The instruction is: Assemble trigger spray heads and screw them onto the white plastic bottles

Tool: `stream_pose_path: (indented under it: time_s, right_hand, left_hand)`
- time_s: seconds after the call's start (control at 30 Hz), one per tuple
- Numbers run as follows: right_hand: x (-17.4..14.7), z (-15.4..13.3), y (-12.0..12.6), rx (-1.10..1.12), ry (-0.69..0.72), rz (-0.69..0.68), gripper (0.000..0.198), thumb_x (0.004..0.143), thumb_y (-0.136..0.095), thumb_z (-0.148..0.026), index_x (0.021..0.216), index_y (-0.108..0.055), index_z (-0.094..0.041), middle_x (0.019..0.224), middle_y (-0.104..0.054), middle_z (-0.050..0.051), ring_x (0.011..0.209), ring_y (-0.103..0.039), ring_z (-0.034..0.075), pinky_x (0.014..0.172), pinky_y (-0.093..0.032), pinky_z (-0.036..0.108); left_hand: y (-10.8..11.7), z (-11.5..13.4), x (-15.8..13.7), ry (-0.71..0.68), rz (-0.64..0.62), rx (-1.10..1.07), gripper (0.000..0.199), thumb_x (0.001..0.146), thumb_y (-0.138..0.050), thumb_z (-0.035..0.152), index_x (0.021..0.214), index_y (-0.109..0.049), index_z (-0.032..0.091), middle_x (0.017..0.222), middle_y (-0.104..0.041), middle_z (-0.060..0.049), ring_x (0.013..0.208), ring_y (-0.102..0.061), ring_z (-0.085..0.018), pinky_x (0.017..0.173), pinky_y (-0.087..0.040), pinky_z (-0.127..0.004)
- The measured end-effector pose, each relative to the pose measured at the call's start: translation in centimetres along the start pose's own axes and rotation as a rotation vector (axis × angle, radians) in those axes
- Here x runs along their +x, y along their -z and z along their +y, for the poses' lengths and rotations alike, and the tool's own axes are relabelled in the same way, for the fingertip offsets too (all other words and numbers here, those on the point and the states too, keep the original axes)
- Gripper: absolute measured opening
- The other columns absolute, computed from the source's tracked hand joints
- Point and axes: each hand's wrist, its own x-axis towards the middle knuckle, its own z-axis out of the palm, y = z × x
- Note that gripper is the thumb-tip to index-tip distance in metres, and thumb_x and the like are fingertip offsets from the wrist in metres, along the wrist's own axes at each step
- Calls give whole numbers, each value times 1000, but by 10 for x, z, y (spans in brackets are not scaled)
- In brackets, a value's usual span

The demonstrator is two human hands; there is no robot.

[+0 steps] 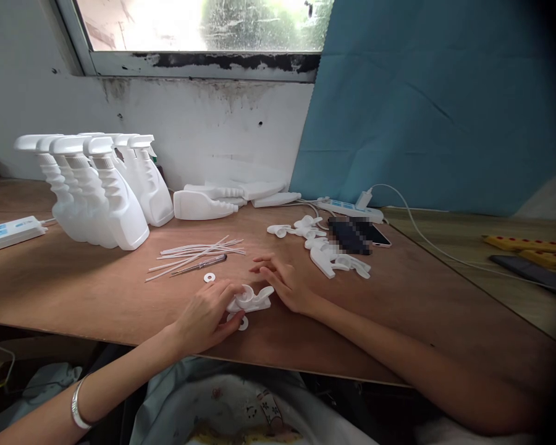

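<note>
My left hand [208,314] has its fingers and thumb closed on the left end of a white trigger sprayer head [254,301], which lies on the table near the front edge. A flat white washer [243,323] shows just beside the left thumb, partly covered. My right hand [285,283] is open to the right of the sprayer head, fingers stretched out to the left, holding nothing. Another white washer [209,278] lies beyond the left hand. Behind it are a thin screwdriver [200,266] and a loose bunch of white dip tubes [199,250].
Several upright white spray bottles [120,204] stand at the left, near a power strip [12,233]. Headless bottles [204,205] lie along the wall. More sprayer heads [324,256] are piled at the right, before phones [375,232] and another power strip [352,210].
</note>
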Motion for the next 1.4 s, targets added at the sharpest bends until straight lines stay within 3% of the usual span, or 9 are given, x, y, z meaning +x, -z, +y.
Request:
stream_pose_path:
  time_s: [0.13,0.3,0.5,0.67,0.9,1.13,1.4]
  right_hand:
    - [14,18,-9,-387,80,-61,26,84,-48,-18,110,-48,-13,108,-60,11,101,-55,20,86,-47,37]
    - [45,30,-21,-521,105,-67,32,86,-40,-10,118,-46,-14,119,-54,11,112,-45,21,95,-39,39]
    - [69,30,-23,-693,79,-87,20,87,-42,-12,91,-62,-14,91,-61,11,90,-50,22,81,-41,37]
    - [63,31,-20,-761,53,-55,17,88,-47,-20,82,-62,-15,88,-60,9,88,-49,22,79,-39,33]
    - [39,37,-5,-709,65,-15,17,86,-45,-13,82,-61,-16,84,-59,8,83,-50,21,77,-39,33]
    - [9,34,18,-515,48,83,15,87,-39,-17,85,-54,-15,84,-57,9,79,-52,21,74,-41,36]
    - [5,22,11,-154,-25,122,7,85,-44,-27,83,-45,-20,74,-56,0,64,-56,13,58,-46,25]
  left_hand:
    - [1,2,1,5,-3,20,30,80,-49,17,109,-43,18,94,-61,-6,85,-56,-20,74,-42,-31]
    - [2,4,3,-45,-12,62,26,82,-48,17,107,-46,19,95,-59,-6,81,-55,-19,74,-41,-31]
    - [0,1,1,-47,-2,86,23,82,-47,18,105,-48,18,94,-60,-6,77,-54,-18,72,-42,-31]
    - [-2,-1,-1,-77,9,106,25,83,-46,18,108,-48,17,95,-60,-8,79,-55,-19,73,-43,-31]
    - [-2,-3,-1,-70,2,115,28,83,-46,19,111,-46,17,98,-60,-8,81,-56,-19,72,-44,-31]
    - [-4,-2,-1,-75,8,116,30,83,-45,17,113,-44,16,95,-60,-9,81,-56,-19,72,-44,-31]
    - [-5,-2,-1,-34,7,93,27,83,-47,19,110,-45,16,93,-62,-7,82,-57,-20,75,-43,-33]
